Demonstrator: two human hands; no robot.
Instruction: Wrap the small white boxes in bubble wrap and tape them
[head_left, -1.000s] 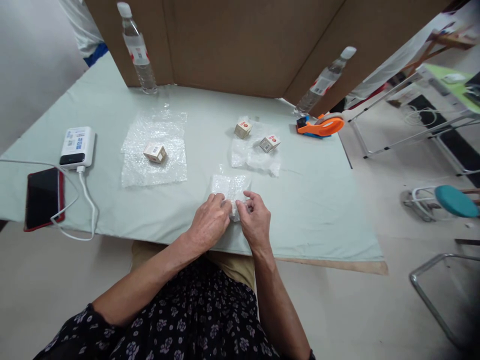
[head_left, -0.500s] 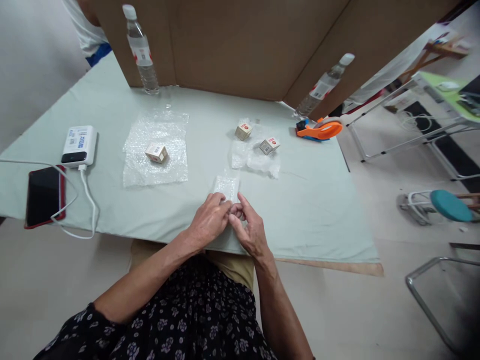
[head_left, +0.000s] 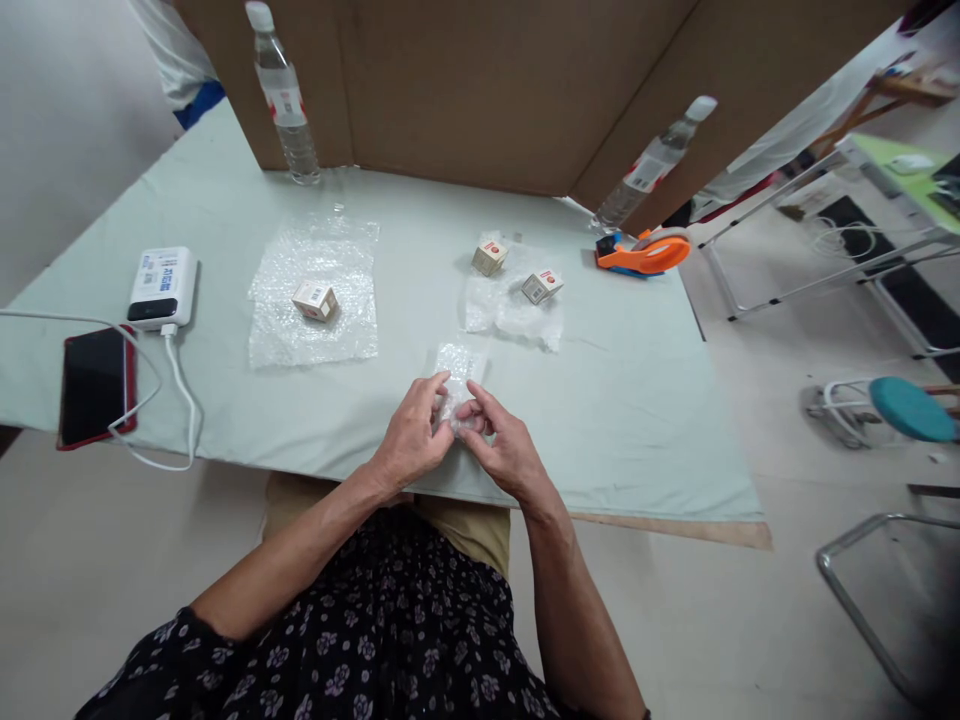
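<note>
Standing here watching, and the bit I most want to see is the bit I can't. The small bubble-wrap packet (head_left: 456, 362) is on the table (head_left: 630, 420) near the front edge, between the two hands, and its near end is mostly covered by fingers. No clue what's inside, the wrap is too cloudy to see through.

The left hand (head_left: 416, 435) is half curled along the packet's left side, thumb spread away from the fingers. The right hand (head_left: 506, 448) is bent in at the near right corner, fingertips bunched up. Both look like they're touching the plastic, but whether either one is actually pinching it, I honestly can't tell. The print on the three little cartons, one on the left sheet (head_left: 277, 335) and two by the right sheet (head_left: 517, 320), is too small to read. The chrome chair frame (head_left: 855, 570) is cut off at the right.

Compared with a second ago, the packet's a lot narrower; it was a wide, puffy square then. Half a second back the left fingers lay across it, and now that hand has opened up, so more of the wrap's left side shows. The cartons and the orange tape dispenser (head_left: 645, 254) haven't budged on the cloth.
</note>
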